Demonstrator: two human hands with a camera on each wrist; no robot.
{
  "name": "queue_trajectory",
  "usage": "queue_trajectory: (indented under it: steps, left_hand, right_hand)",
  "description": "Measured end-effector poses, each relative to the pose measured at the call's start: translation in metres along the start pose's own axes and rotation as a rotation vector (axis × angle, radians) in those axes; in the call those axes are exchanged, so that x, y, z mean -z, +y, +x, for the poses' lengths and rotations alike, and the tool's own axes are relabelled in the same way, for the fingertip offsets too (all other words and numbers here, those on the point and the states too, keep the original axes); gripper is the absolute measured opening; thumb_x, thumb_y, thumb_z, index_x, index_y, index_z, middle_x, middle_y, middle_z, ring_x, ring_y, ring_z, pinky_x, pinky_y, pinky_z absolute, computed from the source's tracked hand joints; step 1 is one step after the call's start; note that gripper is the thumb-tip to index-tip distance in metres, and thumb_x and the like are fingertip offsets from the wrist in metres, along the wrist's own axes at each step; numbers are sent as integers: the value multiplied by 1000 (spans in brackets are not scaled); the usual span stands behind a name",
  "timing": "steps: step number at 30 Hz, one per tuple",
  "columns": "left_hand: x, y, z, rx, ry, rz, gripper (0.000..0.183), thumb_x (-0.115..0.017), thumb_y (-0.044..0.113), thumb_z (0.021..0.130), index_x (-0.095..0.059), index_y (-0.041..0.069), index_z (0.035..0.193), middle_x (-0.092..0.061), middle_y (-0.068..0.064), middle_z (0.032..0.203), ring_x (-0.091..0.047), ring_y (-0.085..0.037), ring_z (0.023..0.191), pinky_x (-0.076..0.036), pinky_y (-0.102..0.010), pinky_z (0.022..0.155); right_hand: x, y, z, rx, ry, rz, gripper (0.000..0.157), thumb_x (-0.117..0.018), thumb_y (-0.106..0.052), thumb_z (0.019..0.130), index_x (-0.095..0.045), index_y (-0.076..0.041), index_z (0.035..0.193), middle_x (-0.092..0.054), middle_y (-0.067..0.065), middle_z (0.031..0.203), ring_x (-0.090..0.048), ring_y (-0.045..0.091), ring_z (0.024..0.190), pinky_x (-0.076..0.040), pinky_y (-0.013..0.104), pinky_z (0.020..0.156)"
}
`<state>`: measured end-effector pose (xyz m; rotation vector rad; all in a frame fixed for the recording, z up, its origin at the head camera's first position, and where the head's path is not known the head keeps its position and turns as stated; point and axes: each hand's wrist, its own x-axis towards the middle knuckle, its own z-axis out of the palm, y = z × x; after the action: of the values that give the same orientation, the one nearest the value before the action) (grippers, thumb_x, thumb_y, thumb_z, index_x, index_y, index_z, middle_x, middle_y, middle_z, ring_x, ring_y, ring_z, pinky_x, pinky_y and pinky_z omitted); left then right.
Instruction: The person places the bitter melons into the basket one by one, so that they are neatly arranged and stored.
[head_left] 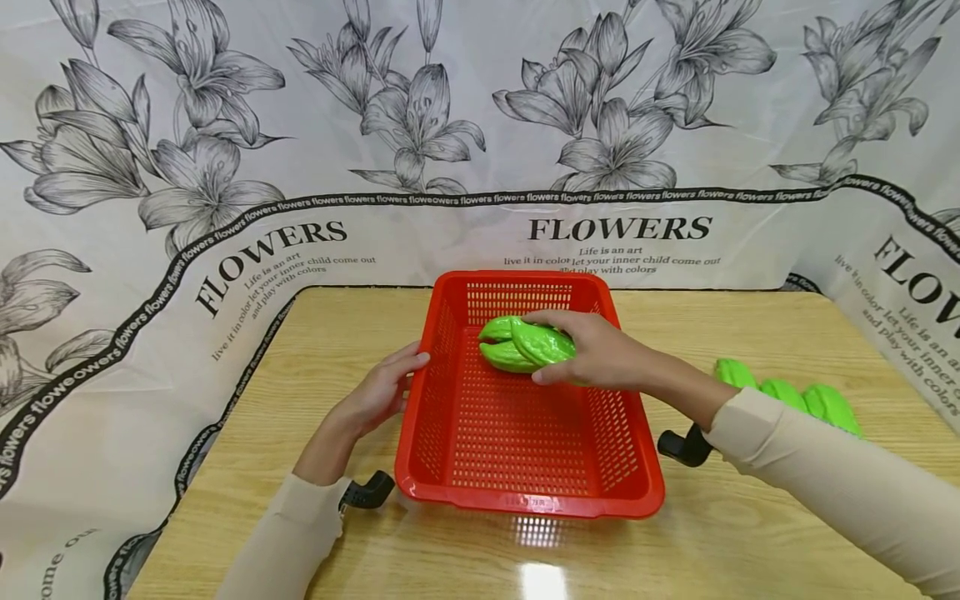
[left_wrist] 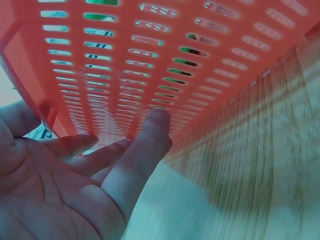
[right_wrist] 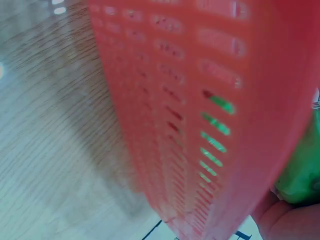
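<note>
A red plastic basket [head_left: 517, 433] with slotted walls stands on the table in the head view. My left hand [head_left: 384, 390] grips its left side, thumb at the rim and fingers [left_wrist: 152, 132] against the outer wall. Inside the basket, toward the back, my right hand [head_left: 592, 346] holds a glossy green chayote [head_left: 542, 343] from above, fingers on its far side and thumb on its near side. Another green chayote [head_left: 498, 358] shows just left of it, partly covered. In the right wrist view the basket wall hides most of this hand.
Several green chayotes [head_left: 828, 404] lie on the wooden table [head_left: 345, 333] right of the basket, partly behind my right forearm. A black curved piece [head_left: 369, 490] sits at each wrist. White flower-printed cloth [head_left: 450, 233] hangs behind and along the sides of the table.
</note>
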<state>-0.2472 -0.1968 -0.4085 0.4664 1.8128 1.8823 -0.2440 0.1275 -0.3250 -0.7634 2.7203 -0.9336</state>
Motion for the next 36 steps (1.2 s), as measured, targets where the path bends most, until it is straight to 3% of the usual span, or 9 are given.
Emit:
queue_trajectory:
  steps: [6,15,24,31,36]
  left_hand:
    - [-1,2,0,-6,-7,10,52,-33,33,111,-29,10,158,-46,-34,137,-68,-31,105,-63,-43,75]
    - [-1,2,-1,3,2,-6,53,-34,32,111,-28,11,159,-46,-35,138,-68,-30,105,-63,-41,74]
    - [-2,1,0,-1,-3,2,53,-33,33,111,-28,11,159,-45,-35,139,-67,-34,107,-63,-42,74]
    - [-2,0,1,4,0,6,53,-33,34,111,-29,12,159,-46,-34,139,-66,-35,109,-63,-42,77]
    - [0,-1,1,1,-3,5,53,-33,33,111,-29,11,159,-47,-33,139,-66,-35,110,-63,-43,77]
  right_hand:
    - [1,-2,2,-20,-72,-57,77,-85,-28,81,-50,-16,149,-60,9,130,-55,26,102,-49,36,81]
    - [5,-26,25,12,-270,-228,68,-82,-22,84,-54,-10,144,-61,7,118,-54,26,103,-48,37,86]
    - [-20,-28,45,11,-390,-384,64,-84,-20,82,-57,-4,138,-63,10,125,-56,24,109,-49,39,99]
    - [-39,-22,48,38,-405,-483,66,-87,-17,79,-58,-3,136,-64,7,124,-60,22,112,-49,39,103]
    - [-46,-21,51,3,-385,-543,67,-87,-18,79,-57,-8,138,-62,7,124,-59,22,110,-51,41,100]
